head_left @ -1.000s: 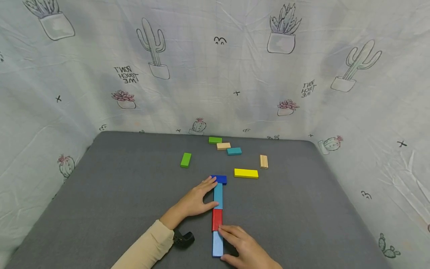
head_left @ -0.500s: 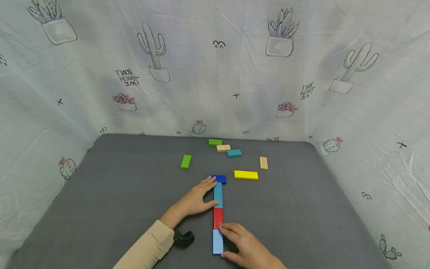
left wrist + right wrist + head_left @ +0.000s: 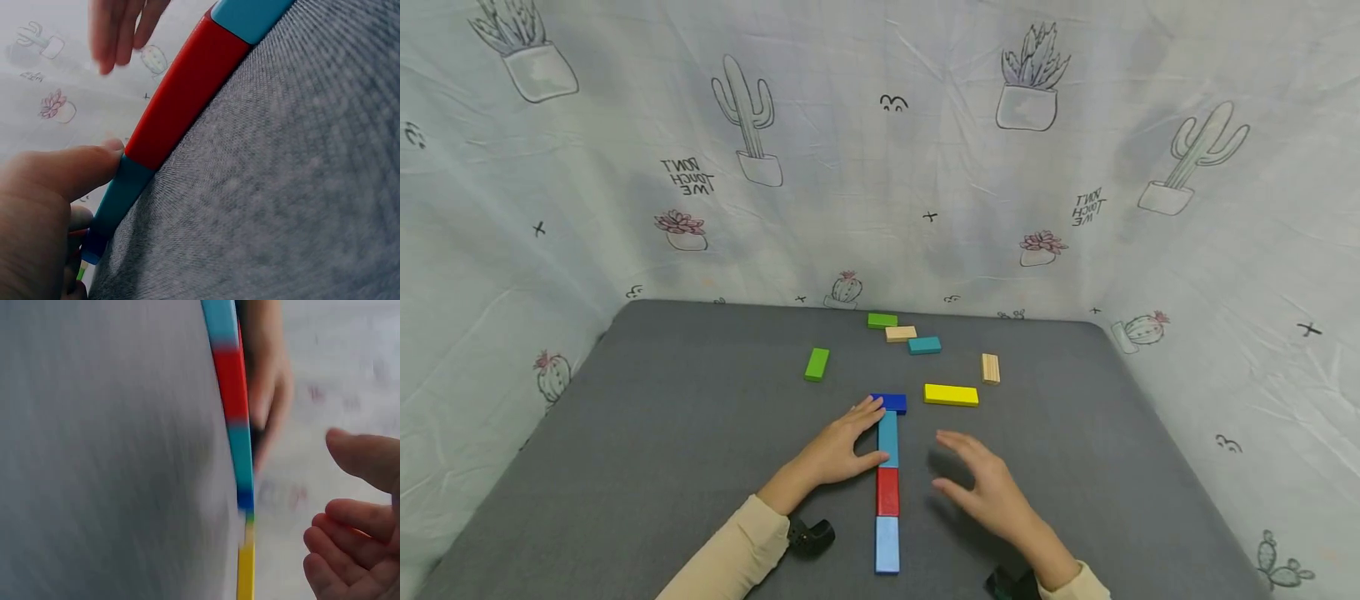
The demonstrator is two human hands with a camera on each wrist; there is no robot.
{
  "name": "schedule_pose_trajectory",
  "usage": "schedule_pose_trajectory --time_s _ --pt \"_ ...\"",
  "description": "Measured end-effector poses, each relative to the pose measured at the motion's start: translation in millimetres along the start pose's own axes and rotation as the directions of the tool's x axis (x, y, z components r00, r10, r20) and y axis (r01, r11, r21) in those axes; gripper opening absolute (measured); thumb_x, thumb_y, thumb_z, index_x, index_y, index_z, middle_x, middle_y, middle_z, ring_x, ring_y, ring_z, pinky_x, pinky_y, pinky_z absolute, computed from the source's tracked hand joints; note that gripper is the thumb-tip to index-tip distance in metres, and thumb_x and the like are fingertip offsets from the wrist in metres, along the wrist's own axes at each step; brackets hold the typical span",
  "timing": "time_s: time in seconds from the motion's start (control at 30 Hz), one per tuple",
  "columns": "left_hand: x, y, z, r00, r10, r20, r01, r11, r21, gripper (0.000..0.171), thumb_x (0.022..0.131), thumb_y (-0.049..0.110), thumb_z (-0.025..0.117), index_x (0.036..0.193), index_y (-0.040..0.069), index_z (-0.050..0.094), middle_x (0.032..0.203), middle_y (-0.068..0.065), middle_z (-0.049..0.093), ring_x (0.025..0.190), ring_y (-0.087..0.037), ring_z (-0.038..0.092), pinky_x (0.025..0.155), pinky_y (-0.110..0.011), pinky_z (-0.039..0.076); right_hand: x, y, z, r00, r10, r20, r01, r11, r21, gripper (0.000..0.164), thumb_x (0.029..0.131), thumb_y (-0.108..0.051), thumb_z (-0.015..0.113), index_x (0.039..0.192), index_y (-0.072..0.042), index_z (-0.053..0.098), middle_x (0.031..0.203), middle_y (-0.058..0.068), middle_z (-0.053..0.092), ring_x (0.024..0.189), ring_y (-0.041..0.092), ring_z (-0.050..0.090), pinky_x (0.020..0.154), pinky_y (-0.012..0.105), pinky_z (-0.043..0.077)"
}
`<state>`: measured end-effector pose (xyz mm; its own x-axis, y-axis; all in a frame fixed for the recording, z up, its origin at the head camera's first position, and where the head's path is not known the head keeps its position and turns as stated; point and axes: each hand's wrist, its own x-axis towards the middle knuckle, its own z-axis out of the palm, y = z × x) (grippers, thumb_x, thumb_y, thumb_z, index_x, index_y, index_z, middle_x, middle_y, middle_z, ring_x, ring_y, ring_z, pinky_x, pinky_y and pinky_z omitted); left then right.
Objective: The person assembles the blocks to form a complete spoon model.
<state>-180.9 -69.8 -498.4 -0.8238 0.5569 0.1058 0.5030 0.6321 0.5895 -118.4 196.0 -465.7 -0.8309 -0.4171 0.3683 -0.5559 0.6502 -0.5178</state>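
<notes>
A straight column of flat blocks lies on the grey cloth: a light blue block (image 3: 887, 546) nearest, then a red block (image 3: 887, 492) and a teal block (image 3: 888, 437). Across the far end sits a dark blue block (image 3: 893, 403), forming a T. My left hand (image 3: 837, 448) rests against the column's left side, fingertips on the dark blue block and thumb touching the teal block near the red one, as the left wrist view (image 3: 87, 169) also shows. My right hand (image 3: 985, 483) is raised to the right of the column, fingers loosely spread, holding nothing.
Beyond the T lie a yellow block (image 3: 951, 395), a plain wooden block (image 3: 990, 368) and a green block (image 3: 817, 364). Farther back, another green block (image 3: 882, 320), a wooden block (image 3: 901, 333) and a teal block (image 3: 924, 345) sit close together. A printed curtain (image 3: 850, 167) surrounds the table.
My right hand has let go of the light blue block and moved up and right, away from the column. The left hand has stayed in place.
</notes>
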Motion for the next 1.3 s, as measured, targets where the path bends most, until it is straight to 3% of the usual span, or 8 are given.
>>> schedule_pose_trajectory --time_s 0.1,0.2,0.37,0.6,0.7,1.0,1.3 --pt "0.4 -0.9 0.6 1.0 0.004 -0.002 -0.004 1.0 -0.006 0.073 0.088 0.048 0.061 0.146 0.009 0.039 0.155 -0.002 0.029 0.145 -0.021 0.021 0.113 -0.049 0.028 15 28 -6 0.992 0.086 -0.089 -0.082 0.995 0.048 0.057 0.077 -0.016 0.079 0.128 -0.003 0.057 0.128 0.01 0.06 0.116 0.027 0.058 0.092 0.045 0.05" --pt "0.4 -1.9 1.4 1.0 0.004 0.001 -0.004 1.0 -0.007 0.073 0.088 0.048 0.061 0.146 0.009 0.038 0.155 -0.002 0.029 0.145 -0.02 0.021 0.113 -0.049 0.028 26 52 -10 0.971 0.215 -0.107 -0.2 0.971 0.132 0.054 0.081 -0.015 0.075 0.129 -0.001 0.056 0.129 0.016 0.058 0.116 0.034 0.057 0.094 0.049 0.048" --pt "-0.1 -2.5 2.5 1.0 0.013 0.001 -0.013 1.0 -0.006 0.073 0.089 0.049 0.06 0.146 0.009 0.038 0.155 -0.002 0.029 0.145 -0.021 0.022 0.112 -0.049 0.03 42 77 -12 0.918 0.39 -0.069 -0.362 0.897 0.253 0.054 0.086 -0.018 0.071 0.133 0.0 0.052 0.134 0.021 0.053 0.123 0.039 0.05 0.102 0.051 0.042" --pt "-1.4 -2.7 3.4 1.0 0.01 -0.007 -0.01 1.0 -0.012 0.073 0.088 0.048 0.061 0.146 0.01 0.038 0.156 -0.001 0.029 0.145 -0.02 0.022 0.112 -0.049 0.03 57 95 -10 0.862 0.506 0.022 -0.495 0.834 0.244 0.054 0.088 -0.014 0.068 0.136 0.0 0.048 0.139 0.021 0.049 0.127 0.038 0.047 0.104 0.046 0.042" --pt "-1.2 -2.9 3.8 1.0 0.007 -0.007 -0.008 1.0 -0.011 0.073 0.089 0.048 0.061 0.146 0.01 0.038 0.156 -0.001 0.029 0.145 -0.02 0.021 0.112 -0.049 0.03 59 101 -9 0.863 0.503 0.039 -0.498 0.837 0.229 0.053 0.088 -0.01 0.067 0.136 0.001 0.048 0.139 0.022 0.047 0.127 0.038 0.047 0.104 0.046 0.042" --pt "-0.4 -2.0 3.1 1.0 0.007 -0.004 -0.007 1.0 -0.014 0.072 0.089 0.048 0.061 0.146 0.01 0.038 0.156 -0.001 0.029 0.145 -0.02 0.021 0.113 -0.05 0.029 55 108 -3 0.906 0.422 -0.011 -0.417 0.899 0.136 0.044 0.088 -0.006 0.066 0.129 0.002 0.055 0.135 0.02 0.051 0.124 0.035 0.05 0.102 0.045 0.044" --pt "-0.2 -1.5 -0.5 1.0 0.013 0.005 -0.013 1.0 -0.014 0.072 0.089 0.047 0.06 0.146 0.009 0.038 0.156 -0.002 0.028 0.145 -0.022 0.021 0.113 -0.049 0.028 53 109 -1 0.901 0.432 -0.041 -0.417 0.889 0.189 0.041 0.086 -0.006 0.068 0.126 -0.001 0.059 0.131 0.018 0.055 0.122 0.034 0.052 0.101 0.045 0.044"
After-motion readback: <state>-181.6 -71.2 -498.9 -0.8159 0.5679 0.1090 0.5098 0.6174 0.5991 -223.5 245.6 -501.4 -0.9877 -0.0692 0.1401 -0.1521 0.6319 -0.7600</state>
